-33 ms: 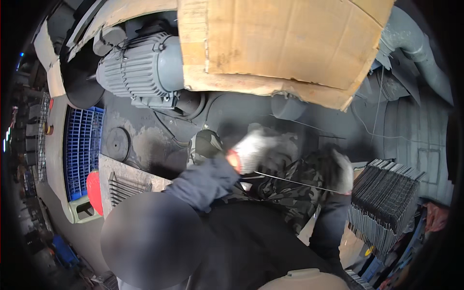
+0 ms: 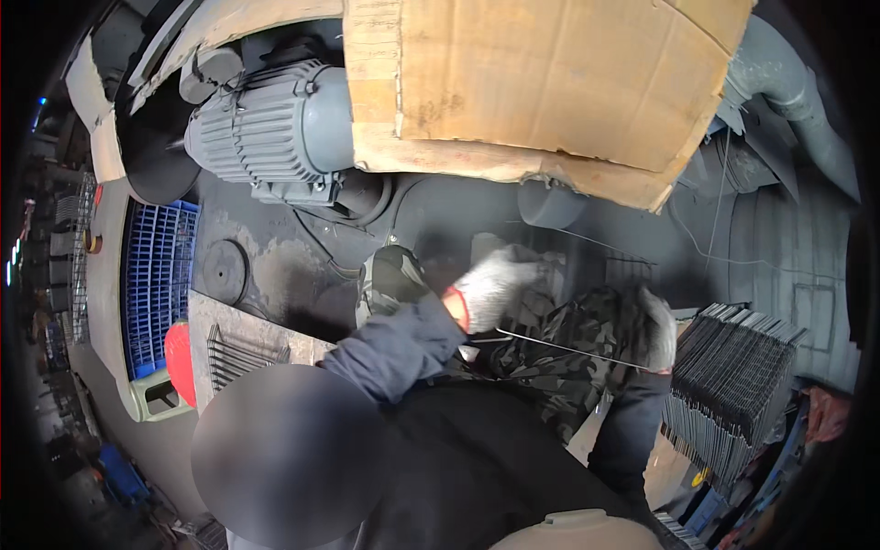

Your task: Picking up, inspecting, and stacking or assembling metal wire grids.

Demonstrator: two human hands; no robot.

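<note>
My left hand [image 2: 500, 282], in a whitish knit glove with a red cuff, reaches over my lap with its fingers curled and partly blurred. At the right, my right hand [image 2: 658, 332], gloved alike, has its fingers bent inward, some in dark shade. Between them I hold what looks like a wire rack. Its near edge, a thin bright metal rod [image 2: 573, 347], slants from below the left hand to the right wrist. The rack's middle is hard to make out against the dark ground and my camouflage trousers [image 2: 573, 362]. Beyond the hands sits a grey round machine part [image 2: 550, 205].
A stack of dark wire racks [image 2: 729, 371] stands close by my right arm. Cardboard [image 2: 550, 82] covers the machine ahead, with a grey motor [image 2: 266, 119] at its left. Several bent rods lie on a board [image 2: 302, 348] near a blue crate [image 2: 160, 284].
Both hands have shifted a little to the right, and the near metal rod has gone with them. My left hand looks less blurred. The view itself has moved slightly.
</note>
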